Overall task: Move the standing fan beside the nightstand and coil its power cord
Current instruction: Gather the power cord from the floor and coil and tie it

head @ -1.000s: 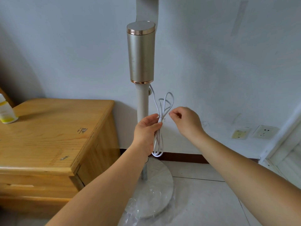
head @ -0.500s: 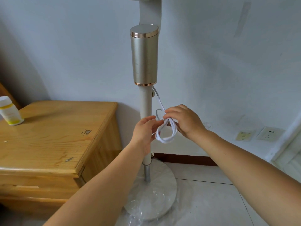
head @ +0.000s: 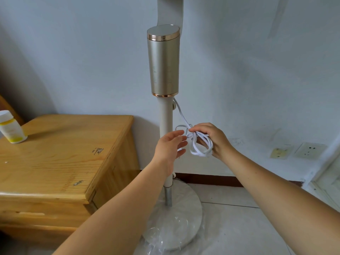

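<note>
Now coiling: right hand [head: 213, 139] grips bundled loops of thin white power cord [head: 200, 144], fingers curled round them. Left hand [head: 170, 147] just beside bundle, fingers relaxed and apart, holding nothing. Cord climbs from grip to pole of tall white-and-gold standing fan [head: 163, 70], already beside light wooden nightstand [head: 60, 153]. Advice: keep loops pinched, let left hand tuck loose end, avoid tugging pole.

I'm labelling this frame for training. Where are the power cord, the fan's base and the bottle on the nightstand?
power cord [head: 201, 146]: head view, on the white coiled loops in the right hand.
fan's base [head: 185, 214]: head view, on the round white foot.
bottle [head: 11, 127]: head view, on its white body.
</note>
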